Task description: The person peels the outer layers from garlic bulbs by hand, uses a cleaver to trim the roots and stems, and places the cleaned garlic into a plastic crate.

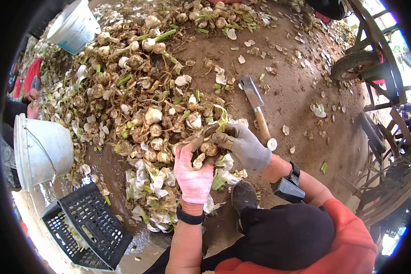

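My left hand [194,176], in a pink glove with soiled fingertips, is closed around a brown, dirt-covered bulb [209,148]. On the bulb's other side, my right hand [247,147] in a grey, muddy glove has its thumb and fingers pressed together at it. A curled yellow-green strip [222,117] sticks up by the right fingertips; whether it joins the bulb is hidden. Just beyond lies a heap of similar bulbs [153,115] with roots and cut green stems. Below the hands is a pile of white peeled leaves [153,182].
A wooden-handled cleaver [252,93] lies on the dirt floor to the right. White buckets [50,148] and a black crate [89,228] stand left. Another person's hands [33,102] are at the left edge. A cart wheel [355,65] stands at the right.
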Demonstrator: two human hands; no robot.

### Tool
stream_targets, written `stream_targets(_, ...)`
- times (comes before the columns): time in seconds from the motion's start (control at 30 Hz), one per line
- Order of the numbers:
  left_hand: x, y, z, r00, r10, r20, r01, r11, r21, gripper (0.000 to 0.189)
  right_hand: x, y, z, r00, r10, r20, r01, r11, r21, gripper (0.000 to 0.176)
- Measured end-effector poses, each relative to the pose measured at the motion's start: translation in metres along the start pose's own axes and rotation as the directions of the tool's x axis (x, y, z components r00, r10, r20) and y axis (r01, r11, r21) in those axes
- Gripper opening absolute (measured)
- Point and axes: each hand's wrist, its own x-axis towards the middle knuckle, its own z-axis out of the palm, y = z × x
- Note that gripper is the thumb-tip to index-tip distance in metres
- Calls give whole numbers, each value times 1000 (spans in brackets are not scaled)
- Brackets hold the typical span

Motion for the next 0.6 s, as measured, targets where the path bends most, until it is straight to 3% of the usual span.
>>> stream_targets(0.17, 3, 0, 0, 999, -37, -10, 36, 995, -96, 49, 3, -4, -6, 993, -102, 60, 109, 984, -140, 25)
stream_targets(0.3, 2, 0, 2, 993, -111, 35, 116, 969, -220, 52, 3, -8, -14, 997, -43, 65, 56, 977, -205, 23)
stream_targets(0.37, 3, 1, 2, 965, -236, 113, 261, 857, -445, 53, 5, -4, -18, 994, -63, 88, 87, 949, -304, 21)
stream_targets(0.5, 4, 8, -1, 959, -245, 144, 285, 840, -462, 51, 4, -4, -18, 984, -146, 101, 168, 950, -263, 20)
stream_targets(0.57, 6, 17, -4, 863, -428, 270, 497, 623, -604, 53, 2, -10, -17, 995, -53, 89, 76, 959, -274, 20)
stream_targets(0.6, 5, 15, -4, 862, -428, 270, 498, 623, -603, 53, 2, -8, -17, 995, -53, 88, 75, 959, -273, 20)
